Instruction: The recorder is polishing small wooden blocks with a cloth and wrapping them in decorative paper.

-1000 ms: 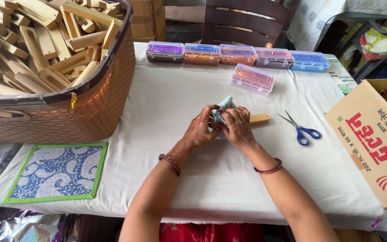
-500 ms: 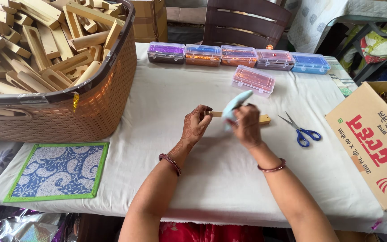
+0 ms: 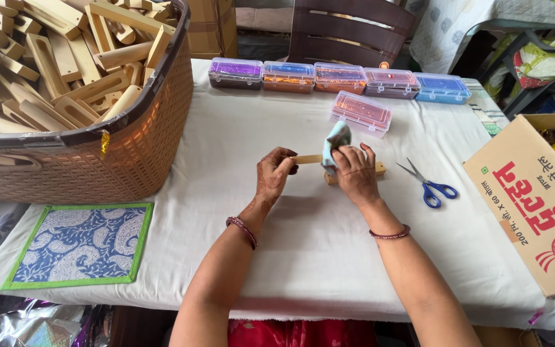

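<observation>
My left hand [image 3: 272, 176] pinches the left end of a small wooden piece [image 3: 306, 159] held just above the white-covered table [image 3: 303, 250]. My right hand [image 3: 354, 172] presses a light blue cloth [image 3: 336, 138] against the piece's right part. A second wooden block [image 3: 378, 170] lies on the table under my right hand, mostly hidden by it.
A large brown woven basket [image 3: 97, 160] full of wooden pieces stands at the left. Several clear boxes of coloured bits [image 3: 338, 77] line the back, one pink box [image 3: 360, 113] nearer. Blue-handled scissors [image 3: 430, 186] lie right; a cardboard box [image 3: 534, 199] at the right edge; a blue patterned mat [image 3: 78, 241] front left.
The hands were clasped together around the cloth and piece; now they have spread apart, the left holding the piece's end and the right rubbing the cloth along it.
</observation>
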